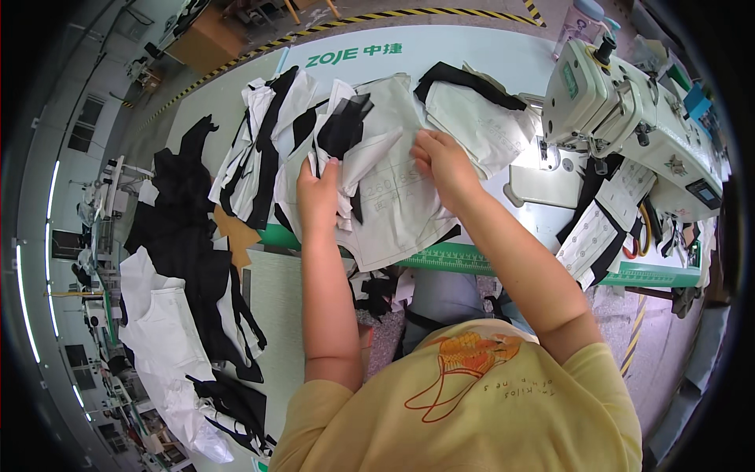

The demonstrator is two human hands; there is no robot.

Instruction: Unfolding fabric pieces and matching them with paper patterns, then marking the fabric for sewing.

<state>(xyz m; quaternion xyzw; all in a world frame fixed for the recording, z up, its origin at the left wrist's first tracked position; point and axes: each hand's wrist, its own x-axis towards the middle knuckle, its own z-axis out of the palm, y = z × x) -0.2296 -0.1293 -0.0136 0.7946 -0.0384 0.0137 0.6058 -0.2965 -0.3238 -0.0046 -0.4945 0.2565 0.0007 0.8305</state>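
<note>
My left hand (318, 197) is closed on a bundle of black and white cut fabric pieces (344, 126), its thumb on top and the other fingers partly hidden. Under and beside the bundle lies a large white cut panel (397, 208) with handwriting on it, spread over the sewing table near its front edge. My right hand (444, 161) rests at this panel's right side, its fingers loosely bent and lying against the surface. Just beyond that hand is another stack of white pieces (476, 118) with a black strip on top, reaching toward the sewing machine (629, 118).
More black and white pieces (259, 145) lie to the left. A side table (279, 346) carries piles of black cloth (185, 212) and white cloth (161, 315). Scissors (646, 228) and patterned strips (602, 236) lie by the machine. A bottle (578, 23) stands behind.
</note>
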